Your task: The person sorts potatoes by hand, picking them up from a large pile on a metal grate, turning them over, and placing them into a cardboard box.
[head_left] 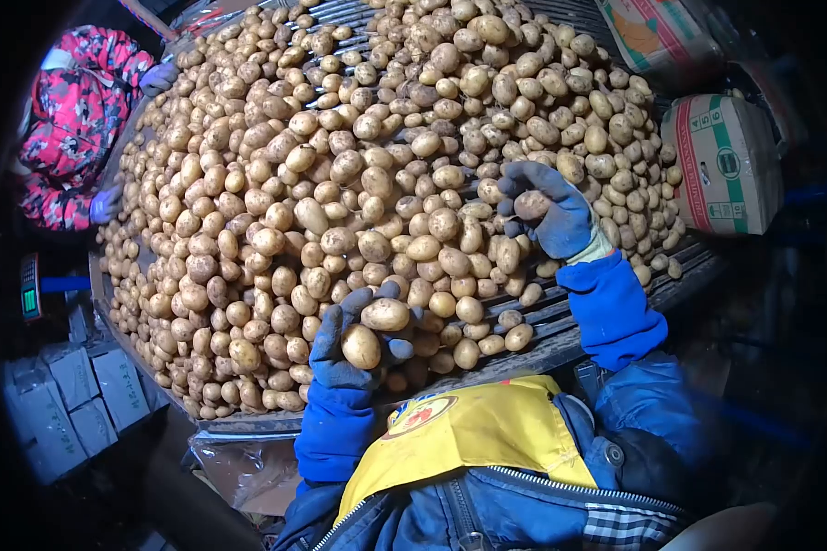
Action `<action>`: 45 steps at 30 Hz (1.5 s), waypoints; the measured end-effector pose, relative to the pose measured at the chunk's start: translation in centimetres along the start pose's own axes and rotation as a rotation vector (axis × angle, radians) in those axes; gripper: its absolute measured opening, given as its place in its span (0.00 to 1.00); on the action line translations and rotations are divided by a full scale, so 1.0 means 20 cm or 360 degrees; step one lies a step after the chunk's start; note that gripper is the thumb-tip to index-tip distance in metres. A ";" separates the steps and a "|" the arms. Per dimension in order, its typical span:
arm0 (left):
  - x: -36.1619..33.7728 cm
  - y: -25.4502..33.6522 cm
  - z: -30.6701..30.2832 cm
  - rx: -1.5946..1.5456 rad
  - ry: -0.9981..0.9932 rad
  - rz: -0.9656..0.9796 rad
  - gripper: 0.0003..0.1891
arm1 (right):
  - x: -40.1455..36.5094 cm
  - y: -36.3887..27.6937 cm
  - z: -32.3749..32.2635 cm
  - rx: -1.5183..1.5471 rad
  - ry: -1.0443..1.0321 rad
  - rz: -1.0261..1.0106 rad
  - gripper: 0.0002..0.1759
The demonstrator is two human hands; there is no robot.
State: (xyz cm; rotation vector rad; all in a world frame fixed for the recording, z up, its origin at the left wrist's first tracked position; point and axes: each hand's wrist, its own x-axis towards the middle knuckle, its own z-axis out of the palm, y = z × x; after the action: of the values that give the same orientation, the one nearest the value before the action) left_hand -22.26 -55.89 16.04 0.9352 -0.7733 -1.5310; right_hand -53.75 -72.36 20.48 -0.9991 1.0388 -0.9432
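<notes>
A large heap of potatoes point(312, 216) covers a slatted table point(560, 317). My left hand point(345, 340), in a grey-blue glove, is at the near side of the heap, its fingers curled up round a potato point(360, 348); another potato point(385, 315) lies against its fingers. Further right, my right hand point(558, 216), gloved too, holds a brownish potato point(530, 206) between thumb and fingers, just above the slats and the heap. Both wrists come out of blue sleeves.
Across the heap at the left, a person point(78, 119) in a pink camouflage jacket has gloved hands at the table's edge. Printed cartons point(730, 165) stand at the right. Wrapped boxes point(69, 399) and a scale display point(30, 298) are at the lower left.
</notes>
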 end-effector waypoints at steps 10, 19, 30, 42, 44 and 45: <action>0.05 0.09 0.03 -0.1079 0.0286 -0.0395 0.24 | 0.12 -0.08 0.25 -0.2068 -0.0401 -0.0761 0.23; 0.08 0.10 0.08 -0.0811 0.0362 -0.0416 0.32 | 0.34 -0.13 0.31 -0.2008 -0.0960 -0.0011 0.31; 0.15 0.15 0.15 -0.1087 -0.0009 -0.0647 0.35 | 0.10 -0.17 0.77 -0.1895 -0.1214 -0.0287 0.26; -0.59 0.23 -0.49 -0.1142 0.0295 0.0135 0.38 | 0.01 -0.14 0.47 -0.0603 -0.0325 0.0047 0.22; -0.91 0.26 -0.63 -0.1094 0.0602 0.0264 0.28 | -0.02 -0.15 0.42 -0.0455 -0.0201 0.0201 0.22; -1.04 0.25 -0.68 -0.1102 0.0619 0.0338 0.25 | -0.01 -0.13 0.38 -0.0446 -0.0199 0.0151 0.22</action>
State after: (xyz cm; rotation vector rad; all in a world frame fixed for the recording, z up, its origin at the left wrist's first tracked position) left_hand -6.75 -35.89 17.06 0.5721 -0.0371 -1.2402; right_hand -46.88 -71.42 24.40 -1.2131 1.1221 -0.6598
